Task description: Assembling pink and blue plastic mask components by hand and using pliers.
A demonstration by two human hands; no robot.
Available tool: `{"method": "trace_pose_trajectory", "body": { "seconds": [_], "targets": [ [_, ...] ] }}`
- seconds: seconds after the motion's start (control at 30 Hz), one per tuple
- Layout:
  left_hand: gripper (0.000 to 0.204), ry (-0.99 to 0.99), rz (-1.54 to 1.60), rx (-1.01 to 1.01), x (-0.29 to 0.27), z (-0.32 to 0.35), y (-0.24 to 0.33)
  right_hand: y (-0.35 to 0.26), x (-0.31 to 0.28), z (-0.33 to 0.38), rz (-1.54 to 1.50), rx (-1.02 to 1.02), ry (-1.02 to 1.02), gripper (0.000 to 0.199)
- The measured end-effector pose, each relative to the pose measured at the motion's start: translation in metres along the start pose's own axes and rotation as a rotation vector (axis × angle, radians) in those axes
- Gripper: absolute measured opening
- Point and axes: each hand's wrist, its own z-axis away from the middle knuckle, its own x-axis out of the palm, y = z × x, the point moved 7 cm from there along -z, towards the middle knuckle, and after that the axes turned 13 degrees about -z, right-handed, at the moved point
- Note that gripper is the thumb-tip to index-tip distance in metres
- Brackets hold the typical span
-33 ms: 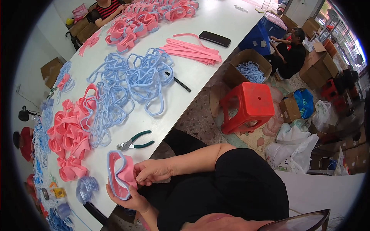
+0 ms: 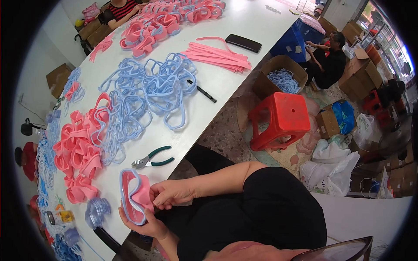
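Both my hands hold one pink soft goggle piece with a light-blue frame (image 2: 133, 195) around it, at the near edge of the white table (image 2: 226, 82). My left hand (image 2: 148, 226) cups it from below. My right hand (image 2: 172, 193) pinches its pink side from the right. Green-handled pliers (image 2: 152, 160) lie on the table just above my hands. A heap of pink pieces (image 2: 80, 152) lies to the left, and a pile of light-blue frames (image 2: 148, 91) fills the table's middle.
Pink strips (image 2: 217, 55), a black phone (image 2: 243, 42) and a black pen (image 2: 202, 92) lie further along the table. A red stool (image 2: 278, 117), a cardboard box of blue frames (image 2: 281, 76) and white bags (image 2: 331, 169) stand on the floor to my right. A seated person (image 2: 326, 61) works beyond.
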Motion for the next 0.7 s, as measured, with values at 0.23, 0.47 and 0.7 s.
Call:
{"method": "trace_pose_trajectory", "body": {
  "seconds": [0.23,0.47,0.7],
  "targets": [
    [0.07,0.039,0.125,-0.078,-0.019,0.005,-0.009,-0.022,0.015,0.007,0.57,-0.142,0.046,0.017],
    [0.073,0.064,0.396,-0.415,-0.026,-0.005,-0.011,-0.117,0.052,0.053,1.425,-0.987,0.179,0.049],
    [0.072,-0.193,0.413,-0.461,-0.011,-0.014,-0.02,-0.1,0.057,0.023,1.634,-0.496,-0.017,0.074]
  ]
}}
